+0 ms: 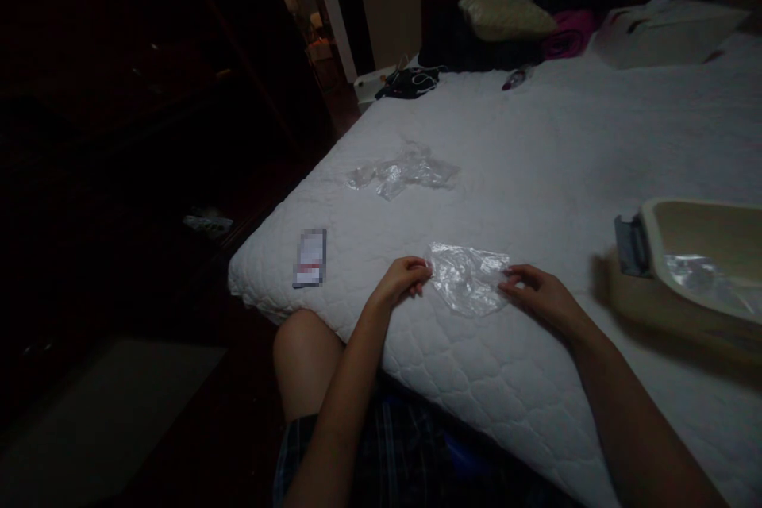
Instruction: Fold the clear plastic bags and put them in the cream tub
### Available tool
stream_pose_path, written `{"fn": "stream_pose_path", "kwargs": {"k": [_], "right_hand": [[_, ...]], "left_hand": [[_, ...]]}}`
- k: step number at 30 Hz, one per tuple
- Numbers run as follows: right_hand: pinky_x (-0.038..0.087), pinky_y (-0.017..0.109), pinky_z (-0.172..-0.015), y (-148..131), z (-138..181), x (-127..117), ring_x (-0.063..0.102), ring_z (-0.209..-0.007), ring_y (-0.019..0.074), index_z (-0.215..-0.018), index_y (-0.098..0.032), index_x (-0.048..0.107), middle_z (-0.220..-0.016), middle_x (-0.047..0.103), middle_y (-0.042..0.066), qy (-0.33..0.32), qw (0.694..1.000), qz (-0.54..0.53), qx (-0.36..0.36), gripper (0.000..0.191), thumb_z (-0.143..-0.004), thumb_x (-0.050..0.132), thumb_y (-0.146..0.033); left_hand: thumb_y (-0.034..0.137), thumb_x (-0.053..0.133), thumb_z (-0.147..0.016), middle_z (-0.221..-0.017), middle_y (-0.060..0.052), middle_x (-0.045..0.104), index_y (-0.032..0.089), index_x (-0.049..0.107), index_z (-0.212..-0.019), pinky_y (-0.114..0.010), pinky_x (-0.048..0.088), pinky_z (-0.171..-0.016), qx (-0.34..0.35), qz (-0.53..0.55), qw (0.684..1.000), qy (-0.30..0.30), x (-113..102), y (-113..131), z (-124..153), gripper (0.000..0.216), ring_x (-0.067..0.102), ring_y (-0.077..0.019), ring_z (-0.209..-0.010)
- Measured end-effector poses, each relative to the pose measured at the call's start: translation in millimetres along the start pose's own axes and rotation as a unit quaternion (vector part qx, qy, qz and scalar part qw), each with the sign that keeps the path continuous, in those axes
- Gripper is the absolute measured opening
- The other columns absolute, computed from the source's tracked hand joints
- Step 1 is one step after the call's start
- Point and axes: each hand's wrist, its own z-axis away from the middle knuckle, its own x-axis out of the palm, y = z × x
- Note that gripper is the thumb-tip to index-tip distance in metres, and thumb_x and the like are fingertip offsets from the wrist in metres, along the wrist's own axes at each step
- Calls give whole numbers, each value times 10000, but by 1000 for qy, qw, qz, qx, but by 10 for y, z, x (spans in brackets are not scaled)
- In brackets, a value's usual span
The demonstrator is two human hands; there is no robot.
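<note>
A clear plastic bag (469, 279), crinkled and shiny, is spread between my two hands just over the quilted white bed. My left hand (408, 278) pinches its left edge between thumb and fingers. At the opposite edge, my right hand (536, 294) grips the bag with thumb and forefinger, the other fingers loosely curled. More crumpled clear plastic (410, 169) lies farther up the bed. To the right stands a cream plastic tub (672, 305) with a grey handle, and some clear plastic (706, 274) shows inside it.
A phone-like item (310, 258), blurred out, lies near the bed's left edge. Toward the headboard are a pale cushion (506, 16), a pink roll (568, 33), a white box (660, 36) and a dark bundle with cords (410, 82). Dark floor borders the bed's left side.
</note>
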Motion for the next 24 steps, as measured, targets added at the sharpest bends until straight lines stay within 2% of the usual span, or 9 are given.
{"fn": "stream_pose_path", "kwargs": {"k": [5,16,24], "right_hand": [[346,256,-476,79,-34,43,419,-515,98,-916,-167,615,-737,594,27,13,998,29,-52,456,-631,678,-518],[371,269,-502,107,-35,57,436,-528,109,-895,-188,597,-749,591,31,28,997,27,-69,428,-640,669,-525],[373,254,-471,61,-37,27,434,-513,91,-888,-168,613,-759,596,32,21,999,13,-35,472,-586,719,-515]], "left_hand": [[240,681,-639,-538,58,521,112,564,-828,-148,252,-311,4,6,1000,21,26,-22,7,257,444,-32,-341],[221,710,-599,-686,32,561,98,591,-947,-158,300,-348,21,40,998,53,101,-133,-42,388,413,-10,-399],[311,689,-668,-593,31,539,124,596,-774,-148,266,-330,-15,8,998,53,145,7,-3,234,411,-20,-373]]}}
